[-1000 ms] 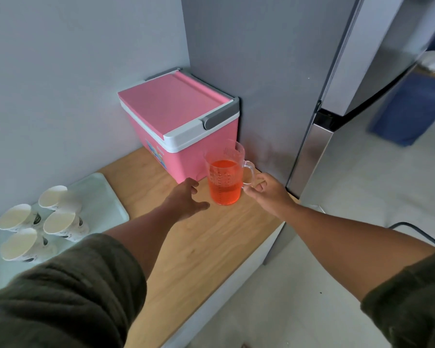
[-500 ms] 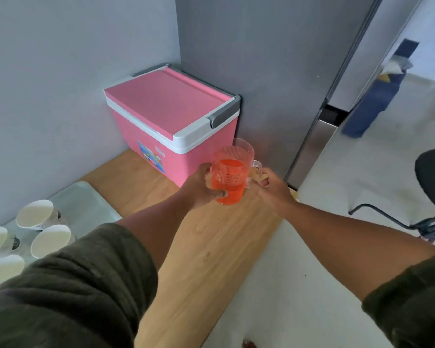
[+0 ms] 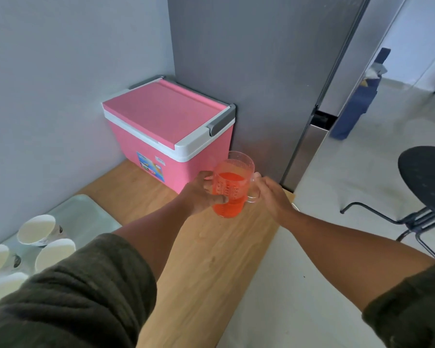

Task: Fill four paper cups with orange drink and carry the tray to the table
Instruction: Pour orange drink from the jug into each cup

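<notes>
A clear plastic jug (image 3: pixel 232 194), about half full of orange drink, is just above the wooden counter (image 3: pixel 211 259) in front of the pink cooler. My left hand (image 3: pixel 199 194) is wrapped around the jug's body, thumb across the front. My right hand (image 3: pixel 274 197) is beside the jug's handle with loose fingers, touching it at most. Several empty white paper cups (image 3: pixel 37 229) stand on a pale green tray (image 3: pixel 86 212) at the counter's left end, partly hidden by my left sleeve.
A pink cooler box (image 3: pixel 166 121) with its lid closed sits in the corner against the wall. A tall grey fridge (image 3: pixel 261 71) stands right behind the jug. To the right are open floor, a black chair (image 3: pixel 427 177) and a blue bag (image 3: pixel 357 96).
My left hand reached in and closed around the jug's body. My right hand, which held the handle, has loosened. The view shifted right, so the cups moved toward the left edge.
</notes>
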`<state>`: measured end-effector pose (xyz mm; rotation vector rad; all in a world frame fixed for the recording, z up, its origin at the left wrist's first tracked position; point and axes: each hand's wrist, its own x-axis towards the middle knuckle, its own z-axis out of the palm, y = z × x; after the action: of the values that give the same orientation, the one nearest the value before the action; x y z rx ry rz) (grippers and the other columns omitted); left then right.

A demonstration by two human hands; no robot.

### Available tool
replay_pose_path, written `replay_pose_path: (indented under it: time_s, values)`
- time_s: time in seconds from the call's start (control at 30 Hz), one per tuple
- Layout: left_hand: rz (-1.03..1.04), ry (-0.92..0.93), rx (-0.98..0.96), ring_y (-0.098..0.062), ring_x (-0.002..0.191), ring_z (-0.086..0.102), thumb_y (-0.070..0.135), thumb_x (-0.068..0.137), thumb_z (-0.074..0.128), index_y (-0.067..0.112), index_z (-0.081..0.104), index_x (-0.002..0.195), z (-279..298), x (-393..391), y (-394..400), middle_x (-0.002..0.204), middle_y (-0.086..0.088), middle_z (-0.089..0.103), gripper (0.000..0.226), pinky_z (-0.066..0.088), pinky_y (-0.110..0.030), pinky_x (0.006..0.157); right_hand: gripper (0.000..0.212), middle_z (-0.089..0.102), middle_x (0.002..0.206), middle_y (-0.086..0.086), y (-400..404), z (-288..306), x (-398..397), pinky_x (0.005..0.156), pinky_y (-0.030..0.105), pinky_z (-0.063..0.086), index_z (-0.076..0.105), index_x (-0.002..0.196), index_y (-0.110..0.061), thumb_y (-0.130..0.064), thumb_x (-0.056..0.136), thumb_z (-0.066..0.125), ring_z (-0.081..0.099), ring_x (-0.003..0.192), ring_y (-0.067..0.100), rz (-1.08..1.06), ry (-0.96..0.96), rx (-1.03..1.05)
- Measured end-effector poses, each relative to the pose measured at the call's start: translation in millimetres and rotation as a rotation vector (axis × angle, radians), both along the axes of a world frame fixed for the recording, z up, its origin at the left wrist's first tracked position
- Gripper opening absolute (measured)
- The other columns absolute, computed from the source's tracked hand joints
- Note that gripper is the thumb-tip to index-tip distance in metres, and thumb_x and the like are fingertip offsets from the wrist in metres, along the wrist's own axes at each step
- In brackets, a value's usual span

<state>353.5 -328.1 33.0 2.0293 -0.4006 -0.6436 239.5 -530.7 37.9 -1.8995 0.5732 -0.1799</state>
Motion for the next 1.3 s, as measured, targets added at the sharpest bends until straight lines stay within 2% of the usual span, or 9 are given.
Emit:
replay_pose_path:
  time_s: [0.13, 0.27, 0.43, 0.5, 0.63, 0.7, 0.83, 1.1, 1.3]
  values:
    - [0.002, -0.030, 0.004, -0.023, 0.122, 0.061, 0.031, 0.064, 0.097, 0.026, 0.037, 0.151, 1, -12, -2, 0.135, 0.004, 0.063, 0.105, 0.053, -0.046, 0.101, 0.047, 0.059, 0.078, 0.002, 2, 4, 4, 0.075, 0.032, 0.044, 0.056, 0.075, -0.016, -0.043, 0.112, 0.044, 0.056, 0.073, 0.016, -0.015, -0.035, 0.055]
    - [0.094, -0.040, -0.030, -0.023, 0.117, 0.063, 0.034, 0.066, 0.096, 0.027, 0.038, 0.150, -2, -26, -9, 0.135, 0.002, 0.062, 0.102, 0.057, -0.045, 0.096, 0.049, 0.054, 0.068, 0.005, 1, 8, 8, 0.070, 0.034, 0.043, 0.053, 0.072, -0.016, -0.045, 0.110, 0.047, 0.051, 0.068, 0.020, 0.030, -0.035, 0.149]
    - [0.190, -0.064, -0.043, -0.025, 0.117, 0.063, 0.038, 0.067, 0.095, 0.029, 0.040, 0.150, -6, -46, -13, 0.132, 0.003, 0.061, 0.100, 0.059, -0.043, 0.092, 0.052, 0.054, 0.050, -0.009, -2, 11, 9, 0.048, 0.021, 0.044, 0.060, 0.065, -0.013, -0.045, 0.106, 0.056, 0.053, 0.044, 0.004, 0.030, 0.001, 0.186]
    - [0.211, -0.071, -0.038, -0.024, 0.116, 0.063, 0.035, 0.068, 0.095, 0.029, 0.041, 0.150, -5, -53, -13, 0.132, 0.003, 0.062, 0.098, 0.058, -0.036, 0.088, 0.054, 0.060, 0.058, -0.002, -2, 13, 8, 0.049, 0.023, 0.047, 0.066, 0.072, -0.006, -0.051, 0.102, 0.060, 0.058, 0.050, 0.009, 0.035, 0.017, 0.185]
    - [0.237, -0.103, -0.020, -0.019, 0.112, 0.061, 0.034, 0.070, 0.094, 0.028, 0.041, 0.151, -3, -69, -9, 0.129, 0.006, 0.061, 0.097, 0.050, -0.024, 0.078, 0.045, 0.055, 0.060, 0.001, 4, 11, 6, 0.054, 0.027, 0.046, 0.058, 0.067, -0.013, -0.047, 0.096, 0.066, 0.056, 0.057, 0.018, -0.028, -0.006, 0.161]
    - [0.245, -0.130, 0.006, -0.017, 0.106, 0.061, 0.035, 0.071, 0.093, 0.030, 0.039, 0.152, -4, -79, -2, 0.127, 0.010, 0.059, 0.097, 0.049, -0.024, 0.077, 0.042, 0.056, 0.066, 0.005, 9, 12, 4, 0.062, 0.036, 0.047, 0.060, 0.071, -0.011, -0.048, 0.091, 0.066, 0.057, 0.063, 0.022, -0.033, -0.029, 0.153]
    - [0.305, -0.179, 0.009, -0.016, 0.097, 0.062, 0.034, 0.071, 0.093, 0.035, 0.040, 0.150, -5, -98, 18, 0.126, 0.010, 0.060, 0.095, 0.051, -0.025, 0.076, 0.037, 0.053, 0.072, 0.009, 22, 21, -2, 0.062, 0.037, 0.039, 0.063, 0.078, -0.008, -0.041, 0.095, 0.067, 0.050, 0.067, 0.022, -0.007, -0.076, 0.158]
    - [0.457, -0.176, 0.126, -0.013, 0.098, 0.065, 0.044, 0.072, 0.090, 0.034, 0.042, 0.150, -17, -156, 87, 0.127, 0.005, 0.059, 0.092, 0.052, -0.025, 0.081, 0.046, 0.048, 0.063, 0.005, 72, 33, -5, 0.054, 0.033, 0.035, 0.058, 0.069, -0.006, -0.040, 0.098, 0.067, 0.046, 0.058, 0.018, 0.181, -0.132, 0.176]
    - [0.615, -0.135, 0.240, -0.012, 0.096, 0.066, 0.046, 0.072, 0.089, 0.029, 0.047, 0.146, -24, -204, 164, 0.123, 0.004, 0.060, 0.086, 0.054, -0.027, 0.084, 0.054, 0.054, 0.060, 0.002, 115, 30, -4, 0.061, 0.036, 0.043, 0.059, 0.060, -0.009, -0.051, 0.091, 0.072, 0.052, 0.062, 0.021, 0.299, -0.131, 0.224]
